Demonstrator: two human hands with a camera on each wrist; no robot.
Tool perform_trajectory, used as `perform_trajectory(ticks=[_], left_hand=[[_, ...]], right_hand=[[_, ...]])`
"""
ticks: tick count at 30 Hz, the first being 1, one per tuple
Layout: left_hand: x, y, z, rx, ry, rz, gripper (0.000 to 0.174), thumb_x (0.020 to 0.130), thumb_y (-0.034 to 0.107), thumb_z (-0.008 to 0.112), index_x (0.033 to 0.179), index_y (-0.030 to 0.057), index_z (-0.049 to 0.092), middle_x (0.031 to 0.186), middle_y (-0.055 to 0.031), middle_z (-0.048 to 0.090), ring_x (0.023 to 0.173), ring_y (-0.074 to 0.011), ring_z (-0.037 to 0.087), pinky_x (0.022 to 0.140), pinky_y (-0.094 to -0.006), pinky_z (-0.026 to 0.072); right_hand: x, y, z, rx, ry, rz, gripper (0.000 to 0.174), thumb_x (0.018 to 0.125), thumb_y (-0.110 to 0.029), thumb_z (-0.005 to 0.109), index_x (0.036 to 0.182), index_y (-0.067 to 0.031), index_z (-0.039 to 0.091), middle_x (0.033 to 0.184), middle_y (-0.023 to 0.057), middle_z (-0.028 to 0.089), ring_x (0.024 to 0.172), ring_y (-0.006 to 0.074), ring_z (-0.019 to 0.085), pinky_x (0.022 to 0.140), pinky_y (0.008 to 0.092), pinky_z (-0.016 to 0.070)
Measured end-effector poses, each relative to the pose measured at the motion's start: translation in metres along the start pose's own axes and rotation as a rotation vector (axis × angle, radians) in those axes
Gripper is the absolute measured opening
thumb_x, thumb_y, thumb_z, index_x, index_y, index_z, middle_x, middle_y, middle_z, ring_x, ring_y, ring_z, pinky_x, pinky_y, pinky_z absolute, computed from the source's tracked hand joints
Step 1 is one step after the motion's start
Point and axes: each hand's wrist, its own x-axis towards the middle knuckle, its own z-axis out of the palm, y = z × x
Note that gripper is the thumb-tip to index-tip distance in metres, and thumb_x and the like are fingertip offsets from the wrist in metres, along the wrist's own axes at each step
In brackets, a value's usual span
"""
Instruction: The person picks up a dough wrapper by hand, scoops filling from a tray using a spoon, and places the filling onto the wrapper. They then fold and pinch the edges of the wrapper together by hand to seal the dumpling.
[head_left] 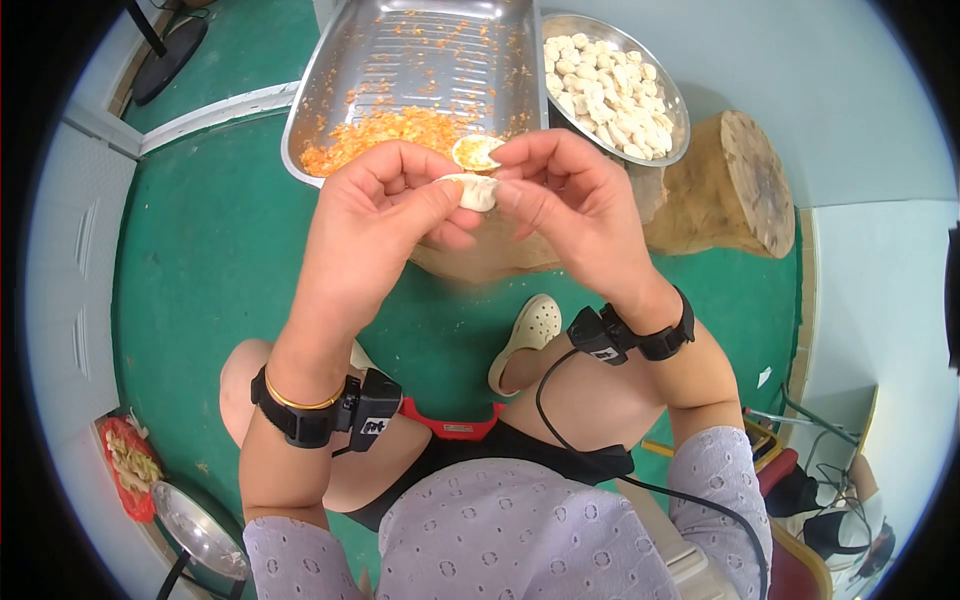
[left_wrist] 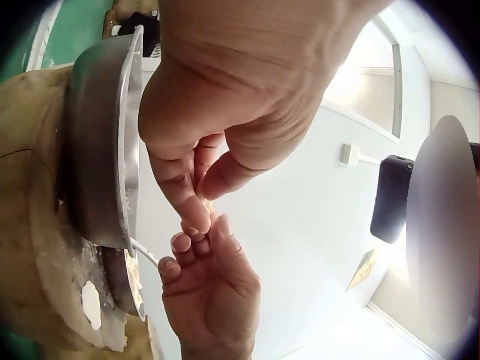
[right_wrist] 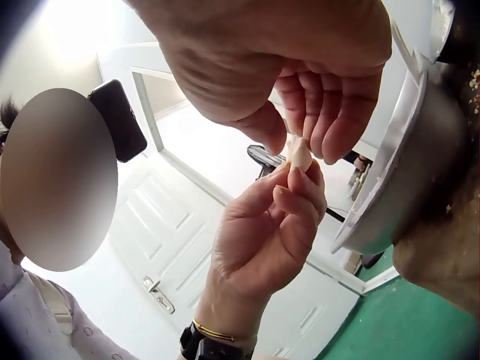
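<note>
A small pale dough dumpling [head_left: 480, 192] is held between both hands in front of the metal tray. My left hand [head_left: 370, 220] pinches its left end between thumb and curled fingers. At its right end, my right hand [head_left: 590, 215] has the thumb and bent fingertips around the edge. The right wrist view shows the dumpling [right_wrist: 301, 156] upright between the left fingertips, with the right fingers above it. In the left wrist view the fingers hide most of it. Just beyond the hands in the head view is a white spoon [head_left: 478, 152] with orange filling.
The metal tray [head_left: 420, 70] holds orange filling [head_left: 390, 135] at its near end. To its right, a steel bowl [head_left: 683, 120] holds several finished dumplings [head_left: 610, 95]. Wooden stumps [head_left: 715, 190] stand below them. A flat white piece [left_wrist: 91, 305] lies on the wood.
</note>
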Motion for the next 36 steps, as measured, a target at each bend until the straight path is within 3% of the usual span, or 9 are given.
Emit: perform_trajectory(ticks=[22, 30, 32, 36], left_hand=[[-0.001, -0.004, 0.004, 0.032, -0.001, 0.02, 0.009, 0.087, 0.003, 0.056, 0.094, -0.0018, 0.058, 0.082, -0.0088, 0.064, 0.072, -0.0125, 0.063, 0.064, -0.0234, 0.0536], [-0.005, -0.008, 0.013, 0.132, 0.06, 0.076, 0.008, 0.087, 0.001, 0.056, 0.094, -0.0027, 0.057, 0.08, -0.0076, 0.064, 0.068, -0.0107, 0.061, 0.061, -0.0214, 0.0512], [-0.007, -0.008, 0.016, 0.199, 0.072, 0.109, 0.004, 0.086, 0.0, 0.054, 0.088, -0.0018, 0.057, 0.076, -0.0023, 0.062, 0.068, -0.0056, 0.058, 0.061, -0.0185, 0.0463], [-0.007, -0.008, 0.015, 0.218, 0.049, 0.139, 0.004, 0.086, 0.0, 0.053, 0.088, -0.0013, 0.056, 0.077, -0.0018, 0.062, 0.068, -0.0048, 0.057, 0.06, -0.018, 0.0448]], right_hand=[[-0.001, 0.002, 0.001, -0.087, -0.03, 0.059, 0.009, 0.08, -0.007, 0.067, 0.086, -0.0026, 0.063, 0.076, -0.0016, 0.061, 0.066, 0.003, 0.051, 0.059, 0.0191, 0.0435], [-0.002, 0.001, -0.001, -0.264, -0.099, -0.178, 0.006, 0.078, -0.003, 0.065, 0.082, -0.0026, 0.061, 0.079, 0.003, 0.056, 0.066, 0.0078, 0.055, 0.058, 0.0214, 0.0457], [-0.001, 0.002, -0.002, -0.293, -0.109, -0.2, 0.006, 0.078, -0.003, 0.065, 0.082, -0.0027, 0.061, 0.079, 0.0031, 0.056, 0.066, 0.0081, 0.056, 0.058, 0.0216, 0.0459], [-0.002, 0.004, -0.001, -0.244, -0.085, -0.192, 0.006, 0.077, -0.003, 0.066, 0.081, -0.0023, 0.061, 0.078, 0.0033, 0.057, 0.065, 0.0085, 0.055, 0.059, 0.022, 0.0464]])
